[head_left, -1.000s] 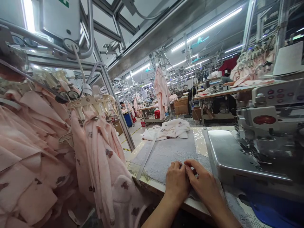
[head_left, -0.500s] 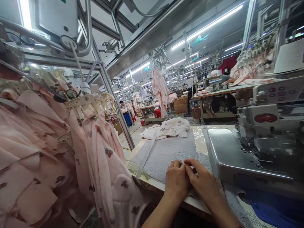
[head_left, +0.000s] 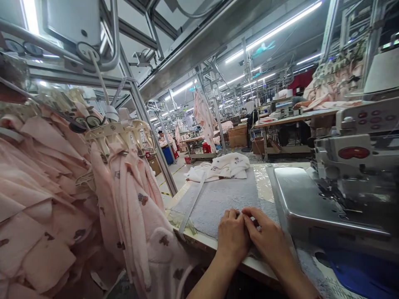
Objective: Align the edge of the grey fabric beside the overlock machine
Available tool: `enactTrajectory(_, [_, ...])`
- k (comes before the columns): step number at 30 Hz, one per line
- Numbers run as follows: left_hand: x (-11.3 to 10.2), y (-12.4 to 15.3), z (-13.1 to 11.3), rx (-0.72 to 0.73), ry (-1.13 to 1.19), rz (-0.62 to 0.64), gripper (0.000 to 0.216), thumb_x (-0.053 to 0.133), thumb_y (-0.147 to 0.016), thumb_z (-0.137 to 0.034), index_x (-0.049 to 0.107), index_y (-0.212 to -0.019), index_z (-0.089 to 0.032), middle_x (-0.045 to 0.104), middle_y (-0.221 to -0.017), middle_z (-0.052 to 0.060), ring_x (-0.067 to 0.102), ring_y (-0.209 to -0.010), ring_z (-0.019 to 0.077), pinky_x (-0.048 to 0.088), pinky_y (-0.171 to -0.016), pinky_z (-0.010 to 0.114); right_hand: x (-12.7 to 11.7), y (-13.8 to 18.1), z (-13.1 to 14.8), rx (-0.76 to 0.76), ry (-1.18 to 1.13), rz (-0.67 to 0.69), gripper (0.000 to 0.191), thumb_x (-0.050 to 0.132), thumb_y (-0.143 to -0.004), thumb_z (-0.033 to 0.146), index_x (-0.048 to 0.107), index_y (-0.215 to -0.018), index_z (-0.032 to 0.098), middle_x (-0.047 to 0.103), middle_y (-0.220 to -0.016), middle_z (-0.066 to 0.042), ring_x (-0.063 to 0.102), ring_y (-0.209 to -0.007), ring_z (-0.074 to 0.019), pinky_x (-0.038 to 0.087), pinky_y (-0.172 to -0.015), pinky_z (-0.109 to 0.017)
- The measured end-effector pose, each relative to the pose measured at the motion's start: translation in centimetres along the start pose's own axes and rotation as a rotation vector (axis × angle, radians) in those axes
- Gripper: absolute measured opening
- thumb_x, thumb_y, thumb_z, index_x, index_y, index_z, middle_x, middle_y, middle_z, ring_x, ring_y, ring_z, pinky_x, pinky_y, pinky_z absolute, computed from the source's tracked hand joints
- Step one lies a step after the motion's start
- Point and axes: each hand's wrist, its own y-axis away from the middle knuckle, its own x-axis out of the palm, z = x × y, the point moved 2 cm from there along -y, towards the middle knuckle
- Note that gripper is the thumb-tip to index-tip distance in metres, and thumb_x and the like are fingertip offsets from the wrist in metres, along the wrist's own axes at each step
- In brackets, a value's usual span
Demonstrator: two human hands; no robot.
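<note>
My left hand and my right hand lie side by side, palms down, on the near edge of a grey fleece mat that covers the sewing table. The fingertips of both hands meet at one spot on the mat; whether they pinch something small there is hidden. A grey strap runs along the mat to the left of my hands. A folded white fleece garment with small prints lies at the mat's far end.
A sewing machine with its metal bed stands directly right of my hands. Pink fleece garments hang from a rack on the left, close to the table edge. Other workstations and a seated person fill the hall behind.
My hands have stayed in place on the mat. The view has shifted slightly to the left.
</note>
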Motion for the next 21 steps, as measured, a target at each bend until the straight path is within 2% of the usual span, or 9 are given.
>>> enactTrajectory(8, [-0.22, 0.00, -0.04, -0.009, 0.004, 0.003, 0.038, 0.039, -0.103, -0.044, 0.067, -0.117, -0.022, 0.066, -0.116, 0.006, 0.058, -0.109, 0.0249, 0.051, -0.094, 0.037, 0.24, -0.12, -0.39, -0.037, 0.013, 0.001, 0.037, 0.039, -0.079, 0.050, 0.064, -0.094, 0.026, 0.069, -0.101, -0.002, 0.065, -0.089, -0.0271, 0.046, -0.081, -0.041])
enactTrajectory(12, [-0.13, -0.08, -0.01, -0.016, 0.007, 0.010, 0.037, 0.040, -0.103, -0.042, 0.067, -0.117, -0.023, 0.065, -0.118, 0.006, 0.058, -0.109, 0.0247, 0.051, -0.095, 0.038, 0.26, -0.02, -0.52, -0.014, 0.031, 0.016, 0.042, 0.036, -0.079, 0.052, 0.064, -0.096, 0.026, 0.067, -0.105, -0.002, 0.064, -0.092, -0.0269, 0.046, -0.083, -0.042])
enactTrajectory(16, [-0.23, -0.12, 0.00, -0.016, 0.009, 0.011, 0.037, 0.040, -0.103, -0.043, 0.068, -0.117, -0.022, 0.065, -0.118, 0.006, 0.058, -0.109, 0.0241, 0.050, -0.095, 0.036, 0.24, 0.02, -0.56, -0.009, 0.024, 0.017, 0.042, 0.037, -0.077, 0.052, 0.064, -0.094, 0.026, 0.067, -0.102, -0.002, 0.064, -0.086, -0.0256, 0.046, -0.081, -0.042])
enactTrajectory(21, [-0.15, -0.02, 0.03, -0.007, 0.001, 0.007, 0.036, 0.039, -0.104, -0.041, 0.068, -0.117, -0.023, 0.066, -0.117, 0.006, 0.057, -0.108, 0.0235, 0.050, -0.095, 0.035, 0.41, -0.11, -0.74, -0.035, 0.003, 0.008, 0.038, 0.038, -0.080, 0.050, 0.064, -0.094, 0.026, 0.067, -0.101, -0.001, 0.064, -0.088, -0.0258, 0.045, -0.079, -0.042])
